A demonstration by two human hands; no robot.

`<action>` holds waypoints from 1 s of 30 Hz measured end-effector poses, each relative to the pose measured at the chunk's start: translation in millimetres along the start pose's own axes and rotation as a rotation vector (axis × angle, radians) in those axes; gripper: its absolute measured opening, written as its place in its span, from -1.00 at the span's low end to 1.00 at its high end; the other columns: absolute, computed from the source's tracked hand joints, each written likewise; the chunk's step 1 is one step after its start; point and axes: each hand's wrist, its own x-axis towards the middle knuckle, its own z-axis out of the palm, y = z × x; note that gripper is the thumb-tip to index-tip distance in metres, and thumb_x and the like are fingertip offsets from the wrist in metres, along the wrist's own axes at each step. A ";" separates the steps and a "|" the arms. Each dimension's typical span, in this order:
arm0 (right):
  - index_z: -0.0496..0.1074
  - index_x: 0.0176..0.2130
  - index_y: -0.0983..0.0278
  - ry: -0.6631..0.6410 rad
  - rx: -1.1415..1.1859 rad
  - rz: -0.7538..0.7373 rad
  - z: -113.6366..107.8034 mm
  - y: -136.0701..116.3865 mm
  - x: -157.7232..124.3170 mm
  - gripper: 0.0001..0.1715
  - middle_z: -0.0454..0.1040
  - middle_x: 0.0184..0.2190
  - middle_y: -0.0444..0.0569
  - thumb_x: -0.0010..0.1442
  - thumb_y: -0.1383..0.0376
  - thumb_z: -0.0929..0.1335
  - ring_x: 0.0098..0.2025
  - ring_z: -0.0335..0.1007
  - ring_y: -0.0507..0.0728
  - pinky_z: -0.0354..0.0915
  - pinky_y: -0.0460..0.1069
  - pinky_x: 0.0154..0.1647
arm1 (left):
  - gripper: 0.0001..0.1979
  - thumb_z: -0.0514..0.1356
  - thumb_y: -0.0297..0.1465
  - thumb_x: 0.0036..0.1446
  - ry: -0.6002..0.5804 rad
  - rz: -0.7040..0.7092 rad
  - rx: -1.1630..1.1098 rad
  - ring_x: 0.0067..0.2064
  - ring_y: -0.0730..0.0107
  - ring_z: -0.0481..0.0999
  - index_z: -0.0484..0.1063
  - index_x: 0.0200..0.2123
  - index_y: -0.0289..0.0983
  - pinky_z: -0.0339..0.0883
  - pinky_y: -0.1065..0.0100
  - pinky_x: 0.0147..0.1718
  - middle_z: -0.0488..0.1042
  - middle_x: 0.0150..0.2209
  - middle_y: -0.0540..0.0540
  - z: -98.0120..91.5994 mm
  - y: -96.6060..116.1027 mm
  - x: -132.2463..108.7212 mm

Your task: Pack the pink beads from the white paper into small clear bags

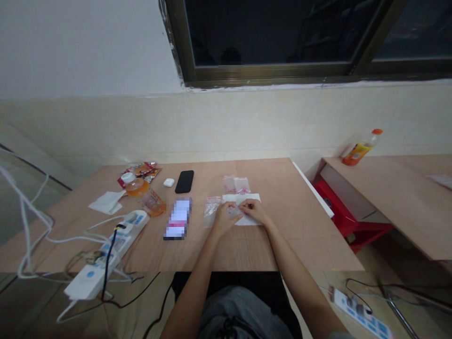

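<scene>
Both my hands meet over the middle of the wooden table (289, 235). My left hand (223, 217) and my right hand (253, 210) pinch a small clear plastic bag (233, 212) between them, fingers curled on its edges. Under the hands lies a white sheet of paper (251, 199). A clear zip bag (211, 211) lies just left of my left hand, and two more small bags with red print (236, 184) lie just beyond the paper.
A phone with a lit screen (178, 220) and a black phone (184, 181) lie to the left, with a white earbud case (168, 182), an orange drink bottle (143, 194), snack wrappers (143, 170), a tissue (106, 201) and a power strip (106, 256) with cables. A second table (399, 197) stands right.
</scene>
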 end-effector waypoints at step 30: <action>0.58 -0.44 0.30 0.088 -0.424 0.063 -24.6 -2.1 -3.1 -0.79 0.44 -0.61 -0.11 0.06 0.27 0.35 -0.57 0.20 -0.01 0.04 -0.10 -0.48 | -0.67 0.36 -0.37 -0.16 0.001 -0.001 -0.046 -0.10 0.26 0.45 0.40 -0.26 -0.22 0.26 0.24 -0.04 0.49 -0.19 -0.06 -0.2 4.2 0.0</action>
